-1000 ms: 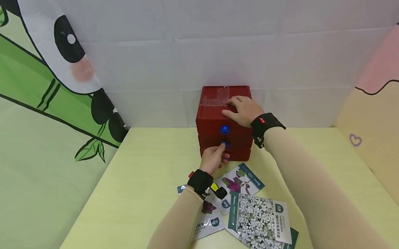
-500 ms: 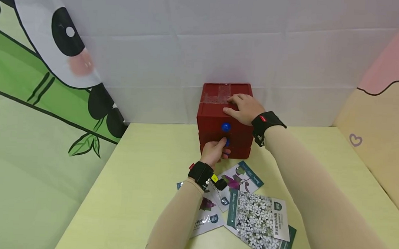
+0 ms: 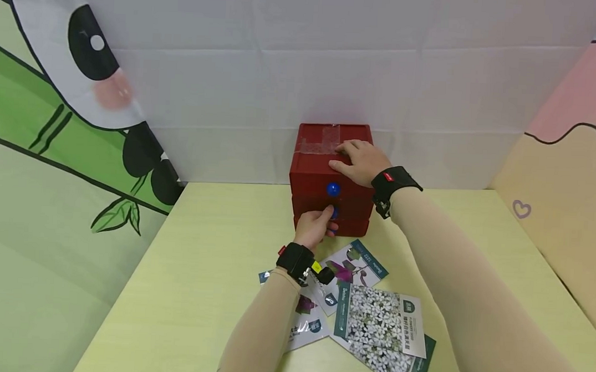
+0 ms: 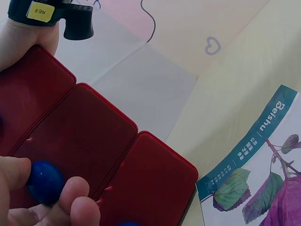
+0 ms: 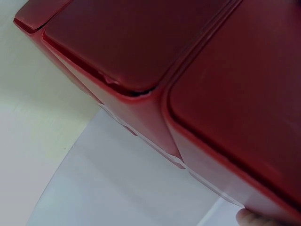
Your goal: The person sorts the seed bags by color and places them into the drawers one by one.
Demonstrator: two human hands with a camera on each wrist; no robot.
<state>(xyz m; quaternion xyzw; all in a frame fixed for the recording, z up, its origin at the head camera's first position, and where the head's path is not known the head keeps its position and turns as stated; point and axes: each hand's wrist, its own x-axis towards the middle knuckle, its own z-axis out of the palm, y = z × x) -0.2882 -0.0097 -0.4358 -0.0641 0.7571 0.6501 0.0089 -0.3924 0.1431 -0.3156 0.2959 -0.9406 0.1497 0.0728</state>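
Note:
A red three-drawer box [image 3: 310, 178] stands at the table's far edge against the white wall. The drawer fronts look flush. My left hand [image 3: 316, 224] pinches the middle drawer's blue knob [image 4: 44, 181] between thumb and fingers; in the head view that knob [image 3: 333, 211] is half hidden by the fingers. The top drawer's blue knob [image 3: 333, 189] is free. My right hand [image 3: 360, 162] lies flat on the box's top, fingers straight, beside a patch of clear tape [image 3: 325, 140]. The right wrist view shows only the red box [image 5: 141, 61] up close.
Several seed packets lie on the yellow-green table [image 3: 199, 270] just in front of the box: a white-flower packet [image 3: 381, 328] and a purple-leaf packet [image 3: 354, 269], under and right of my left forearm. Walls close the back and the right side.
My left hand, still on the middle knob, has moved slightly toward the box. The right hand stays on the top. The head view has shifted a little.

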